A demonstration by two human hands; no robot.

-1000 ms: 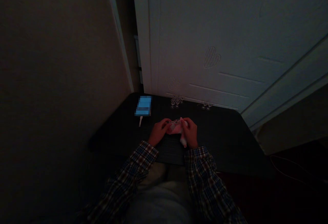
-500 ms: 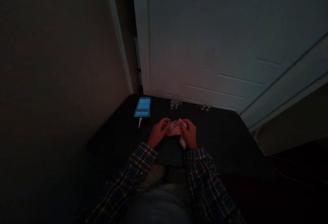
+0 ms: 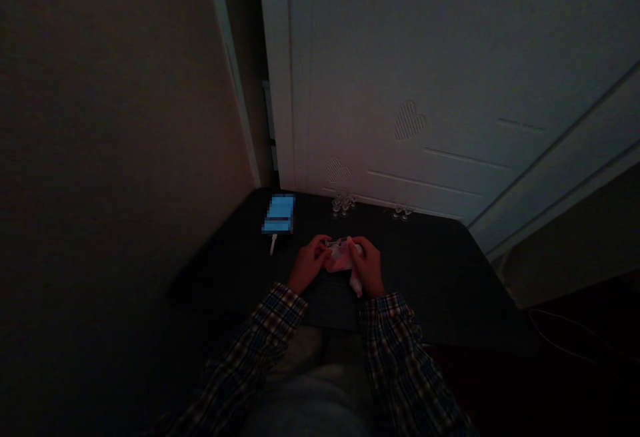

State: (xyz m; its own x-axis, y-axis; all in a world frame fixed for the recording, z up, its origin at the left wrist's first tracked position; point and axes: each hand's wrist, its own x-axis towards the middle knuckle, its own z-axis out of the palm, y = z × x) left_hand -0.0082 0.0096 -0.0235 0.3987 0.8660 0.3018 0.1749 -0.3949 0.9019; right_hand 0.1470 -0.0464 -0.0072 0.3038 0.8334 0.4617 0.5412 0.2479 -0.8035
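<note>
A pink-and-white cloth [image 3: 342,262] is bunched between my hands above the dark table, one end hanging down beneath my right hand. My right hand [image 3: 369,266] is closed on it, thumb pressed against the fabric. My left hand [image 3: 310,264] has its fingers pinched around the left end of a small shiny metal piece [image 3: 334,244], which lies along the cloth's upper edge. The dim light hides what kind of piece it is. Beyond my hands, several small shiny pieces with rounded ends [image 3: 344,205] stand in a cluster.
A second, smaller cluster of shiny pieces [image 3: 401,212] sits farther right along the back. A phone-like device with a blurred blue screen [image 3: 280,214] and a white cable [image 3: 273,244] is at the left. A white panel with heart patterns [image 3: 375,90] rises behind the dark table [image 3: 440,270].
The view has tilted slightly, so everything sits a little lower. My fingers have shifted a little on the cloth, and the metal piece shows more plainly between them.
</note>
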